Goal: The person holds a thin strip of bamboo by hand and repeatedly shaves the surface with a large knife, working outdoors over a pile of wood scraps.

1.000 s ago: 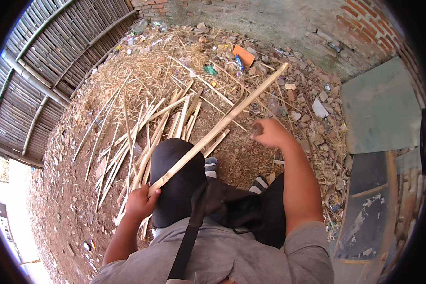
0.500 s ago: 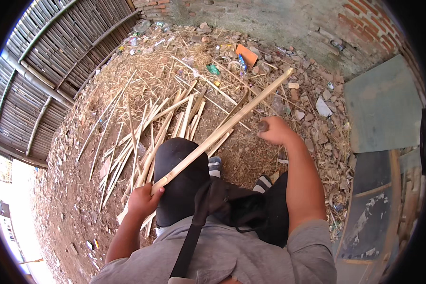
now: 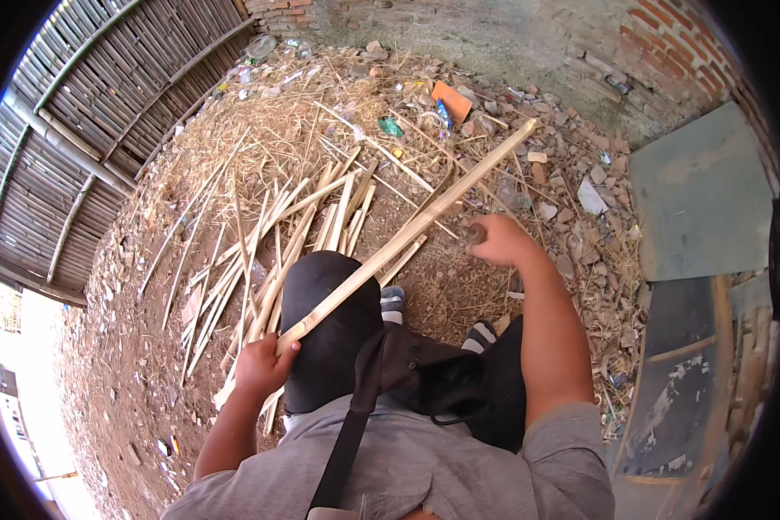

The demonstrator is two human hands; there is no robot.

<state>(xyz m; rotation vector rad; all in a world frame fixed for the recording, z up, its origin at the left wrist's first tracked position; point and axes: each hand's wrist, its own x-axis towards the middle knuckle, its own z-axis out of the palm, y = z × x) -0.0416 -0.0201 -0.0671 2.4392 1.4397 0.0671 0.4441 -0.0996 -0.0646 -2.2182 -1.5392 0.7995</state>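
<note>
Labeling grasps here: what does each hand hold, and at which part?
Left hand grips the long bamboo strip at its near end. Right hand is closed on a small dark tool handle beside the strip; the tool's kind cannot be told.

Split bamboo strips [image 3: 260, 251] lie scattered just beyond the grip; farther off, an orange scrap [image 3: 451, 100] sits against a brick wall [image 3: 667, 43].

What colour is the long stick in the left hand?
Pale tan stick, held by the left hand; seen in the head view.
</note>
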